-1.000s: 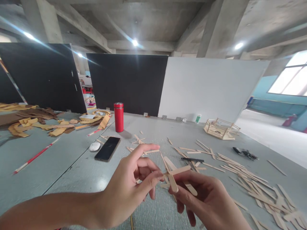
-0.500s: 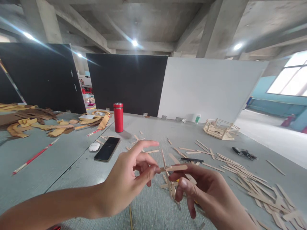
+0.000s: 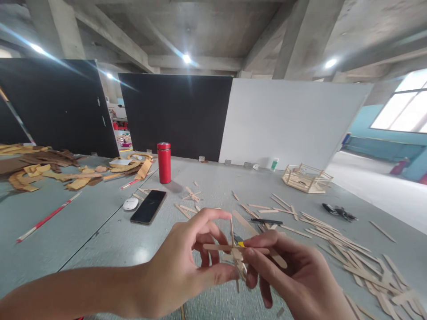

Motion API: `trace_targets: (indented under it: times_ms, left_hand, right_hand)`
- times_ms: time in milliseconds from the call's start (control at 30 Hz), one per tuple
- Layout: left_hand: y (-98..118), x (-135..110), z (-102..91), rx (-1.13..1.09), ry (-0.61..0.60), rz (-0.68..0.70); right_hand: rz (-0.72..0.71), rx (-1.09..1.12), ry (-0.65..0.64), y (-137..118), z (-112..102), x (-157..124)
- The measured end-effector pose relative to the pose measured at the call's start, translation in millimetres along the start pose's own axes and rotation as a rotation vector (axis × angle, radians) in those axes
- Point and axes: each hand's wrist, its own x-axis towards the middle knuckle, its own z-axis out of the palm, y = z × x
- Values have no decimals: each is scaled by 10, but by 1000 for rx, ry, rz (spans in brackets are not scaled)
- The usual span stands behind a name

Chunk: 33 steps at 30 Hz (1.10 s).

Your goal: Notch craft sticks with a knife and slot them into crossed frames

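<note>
- Between the two hands, raised over the near part of the table, is a small piece of crossed wooden sticks, one stick lying across and another standing nearly upright.
- To my eye it weighs next to nothing; the flat sticks look stiff and dry, hardly slippery, but thin enough to snap. I'd judge the crossing the weak spot, so a light pinch on a stick's flat faces, away from the joint, seems kindest.
- Thumb and forefinger of the right hand pinch the crosswise stick on its right side.
- Curved round the other side, the left hand has its forefinger at the upright's top and its thumb low by the piece; whether it grips or merely steadies, I can't tell.
- Just behind, a black pen lies among scattered sticks, crowding the far side; a larger heap of loose sticks limits the right.
- Leftward there's bare tabletop before the phone and white case.
- Farther off, a red flask stands upright; a little stick frame sits near the table's right edge.
</note>
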Motion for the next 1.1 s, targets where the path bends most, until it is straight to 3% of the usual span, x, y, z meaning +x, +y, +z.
trace_targets:
  times_ms: [267,467,633,767,967,1100]
  left_hand:
    - [-28,-8,31,42,52,50]
    - [-28,-32,16,35,42,32]
    - [5,-35,-49,-45,-16,-52]
    - [5,-8,-83,-165,-121,-89]
    - [3,61,-33,-134,-122,-10]
    - [-31,67,-12,-70,-18,56]
  right_hand:
    - [22,21,-135,113,-65,67]
    - [15,-75,-39,50,-42,19]
    - [-218,-429,82,27,-170,50]
    - [-382,-606,69,12,-242,73]
    - [-377,-604,19,6,-245,93]
    - [-297,-525,9,-12,-223,80]
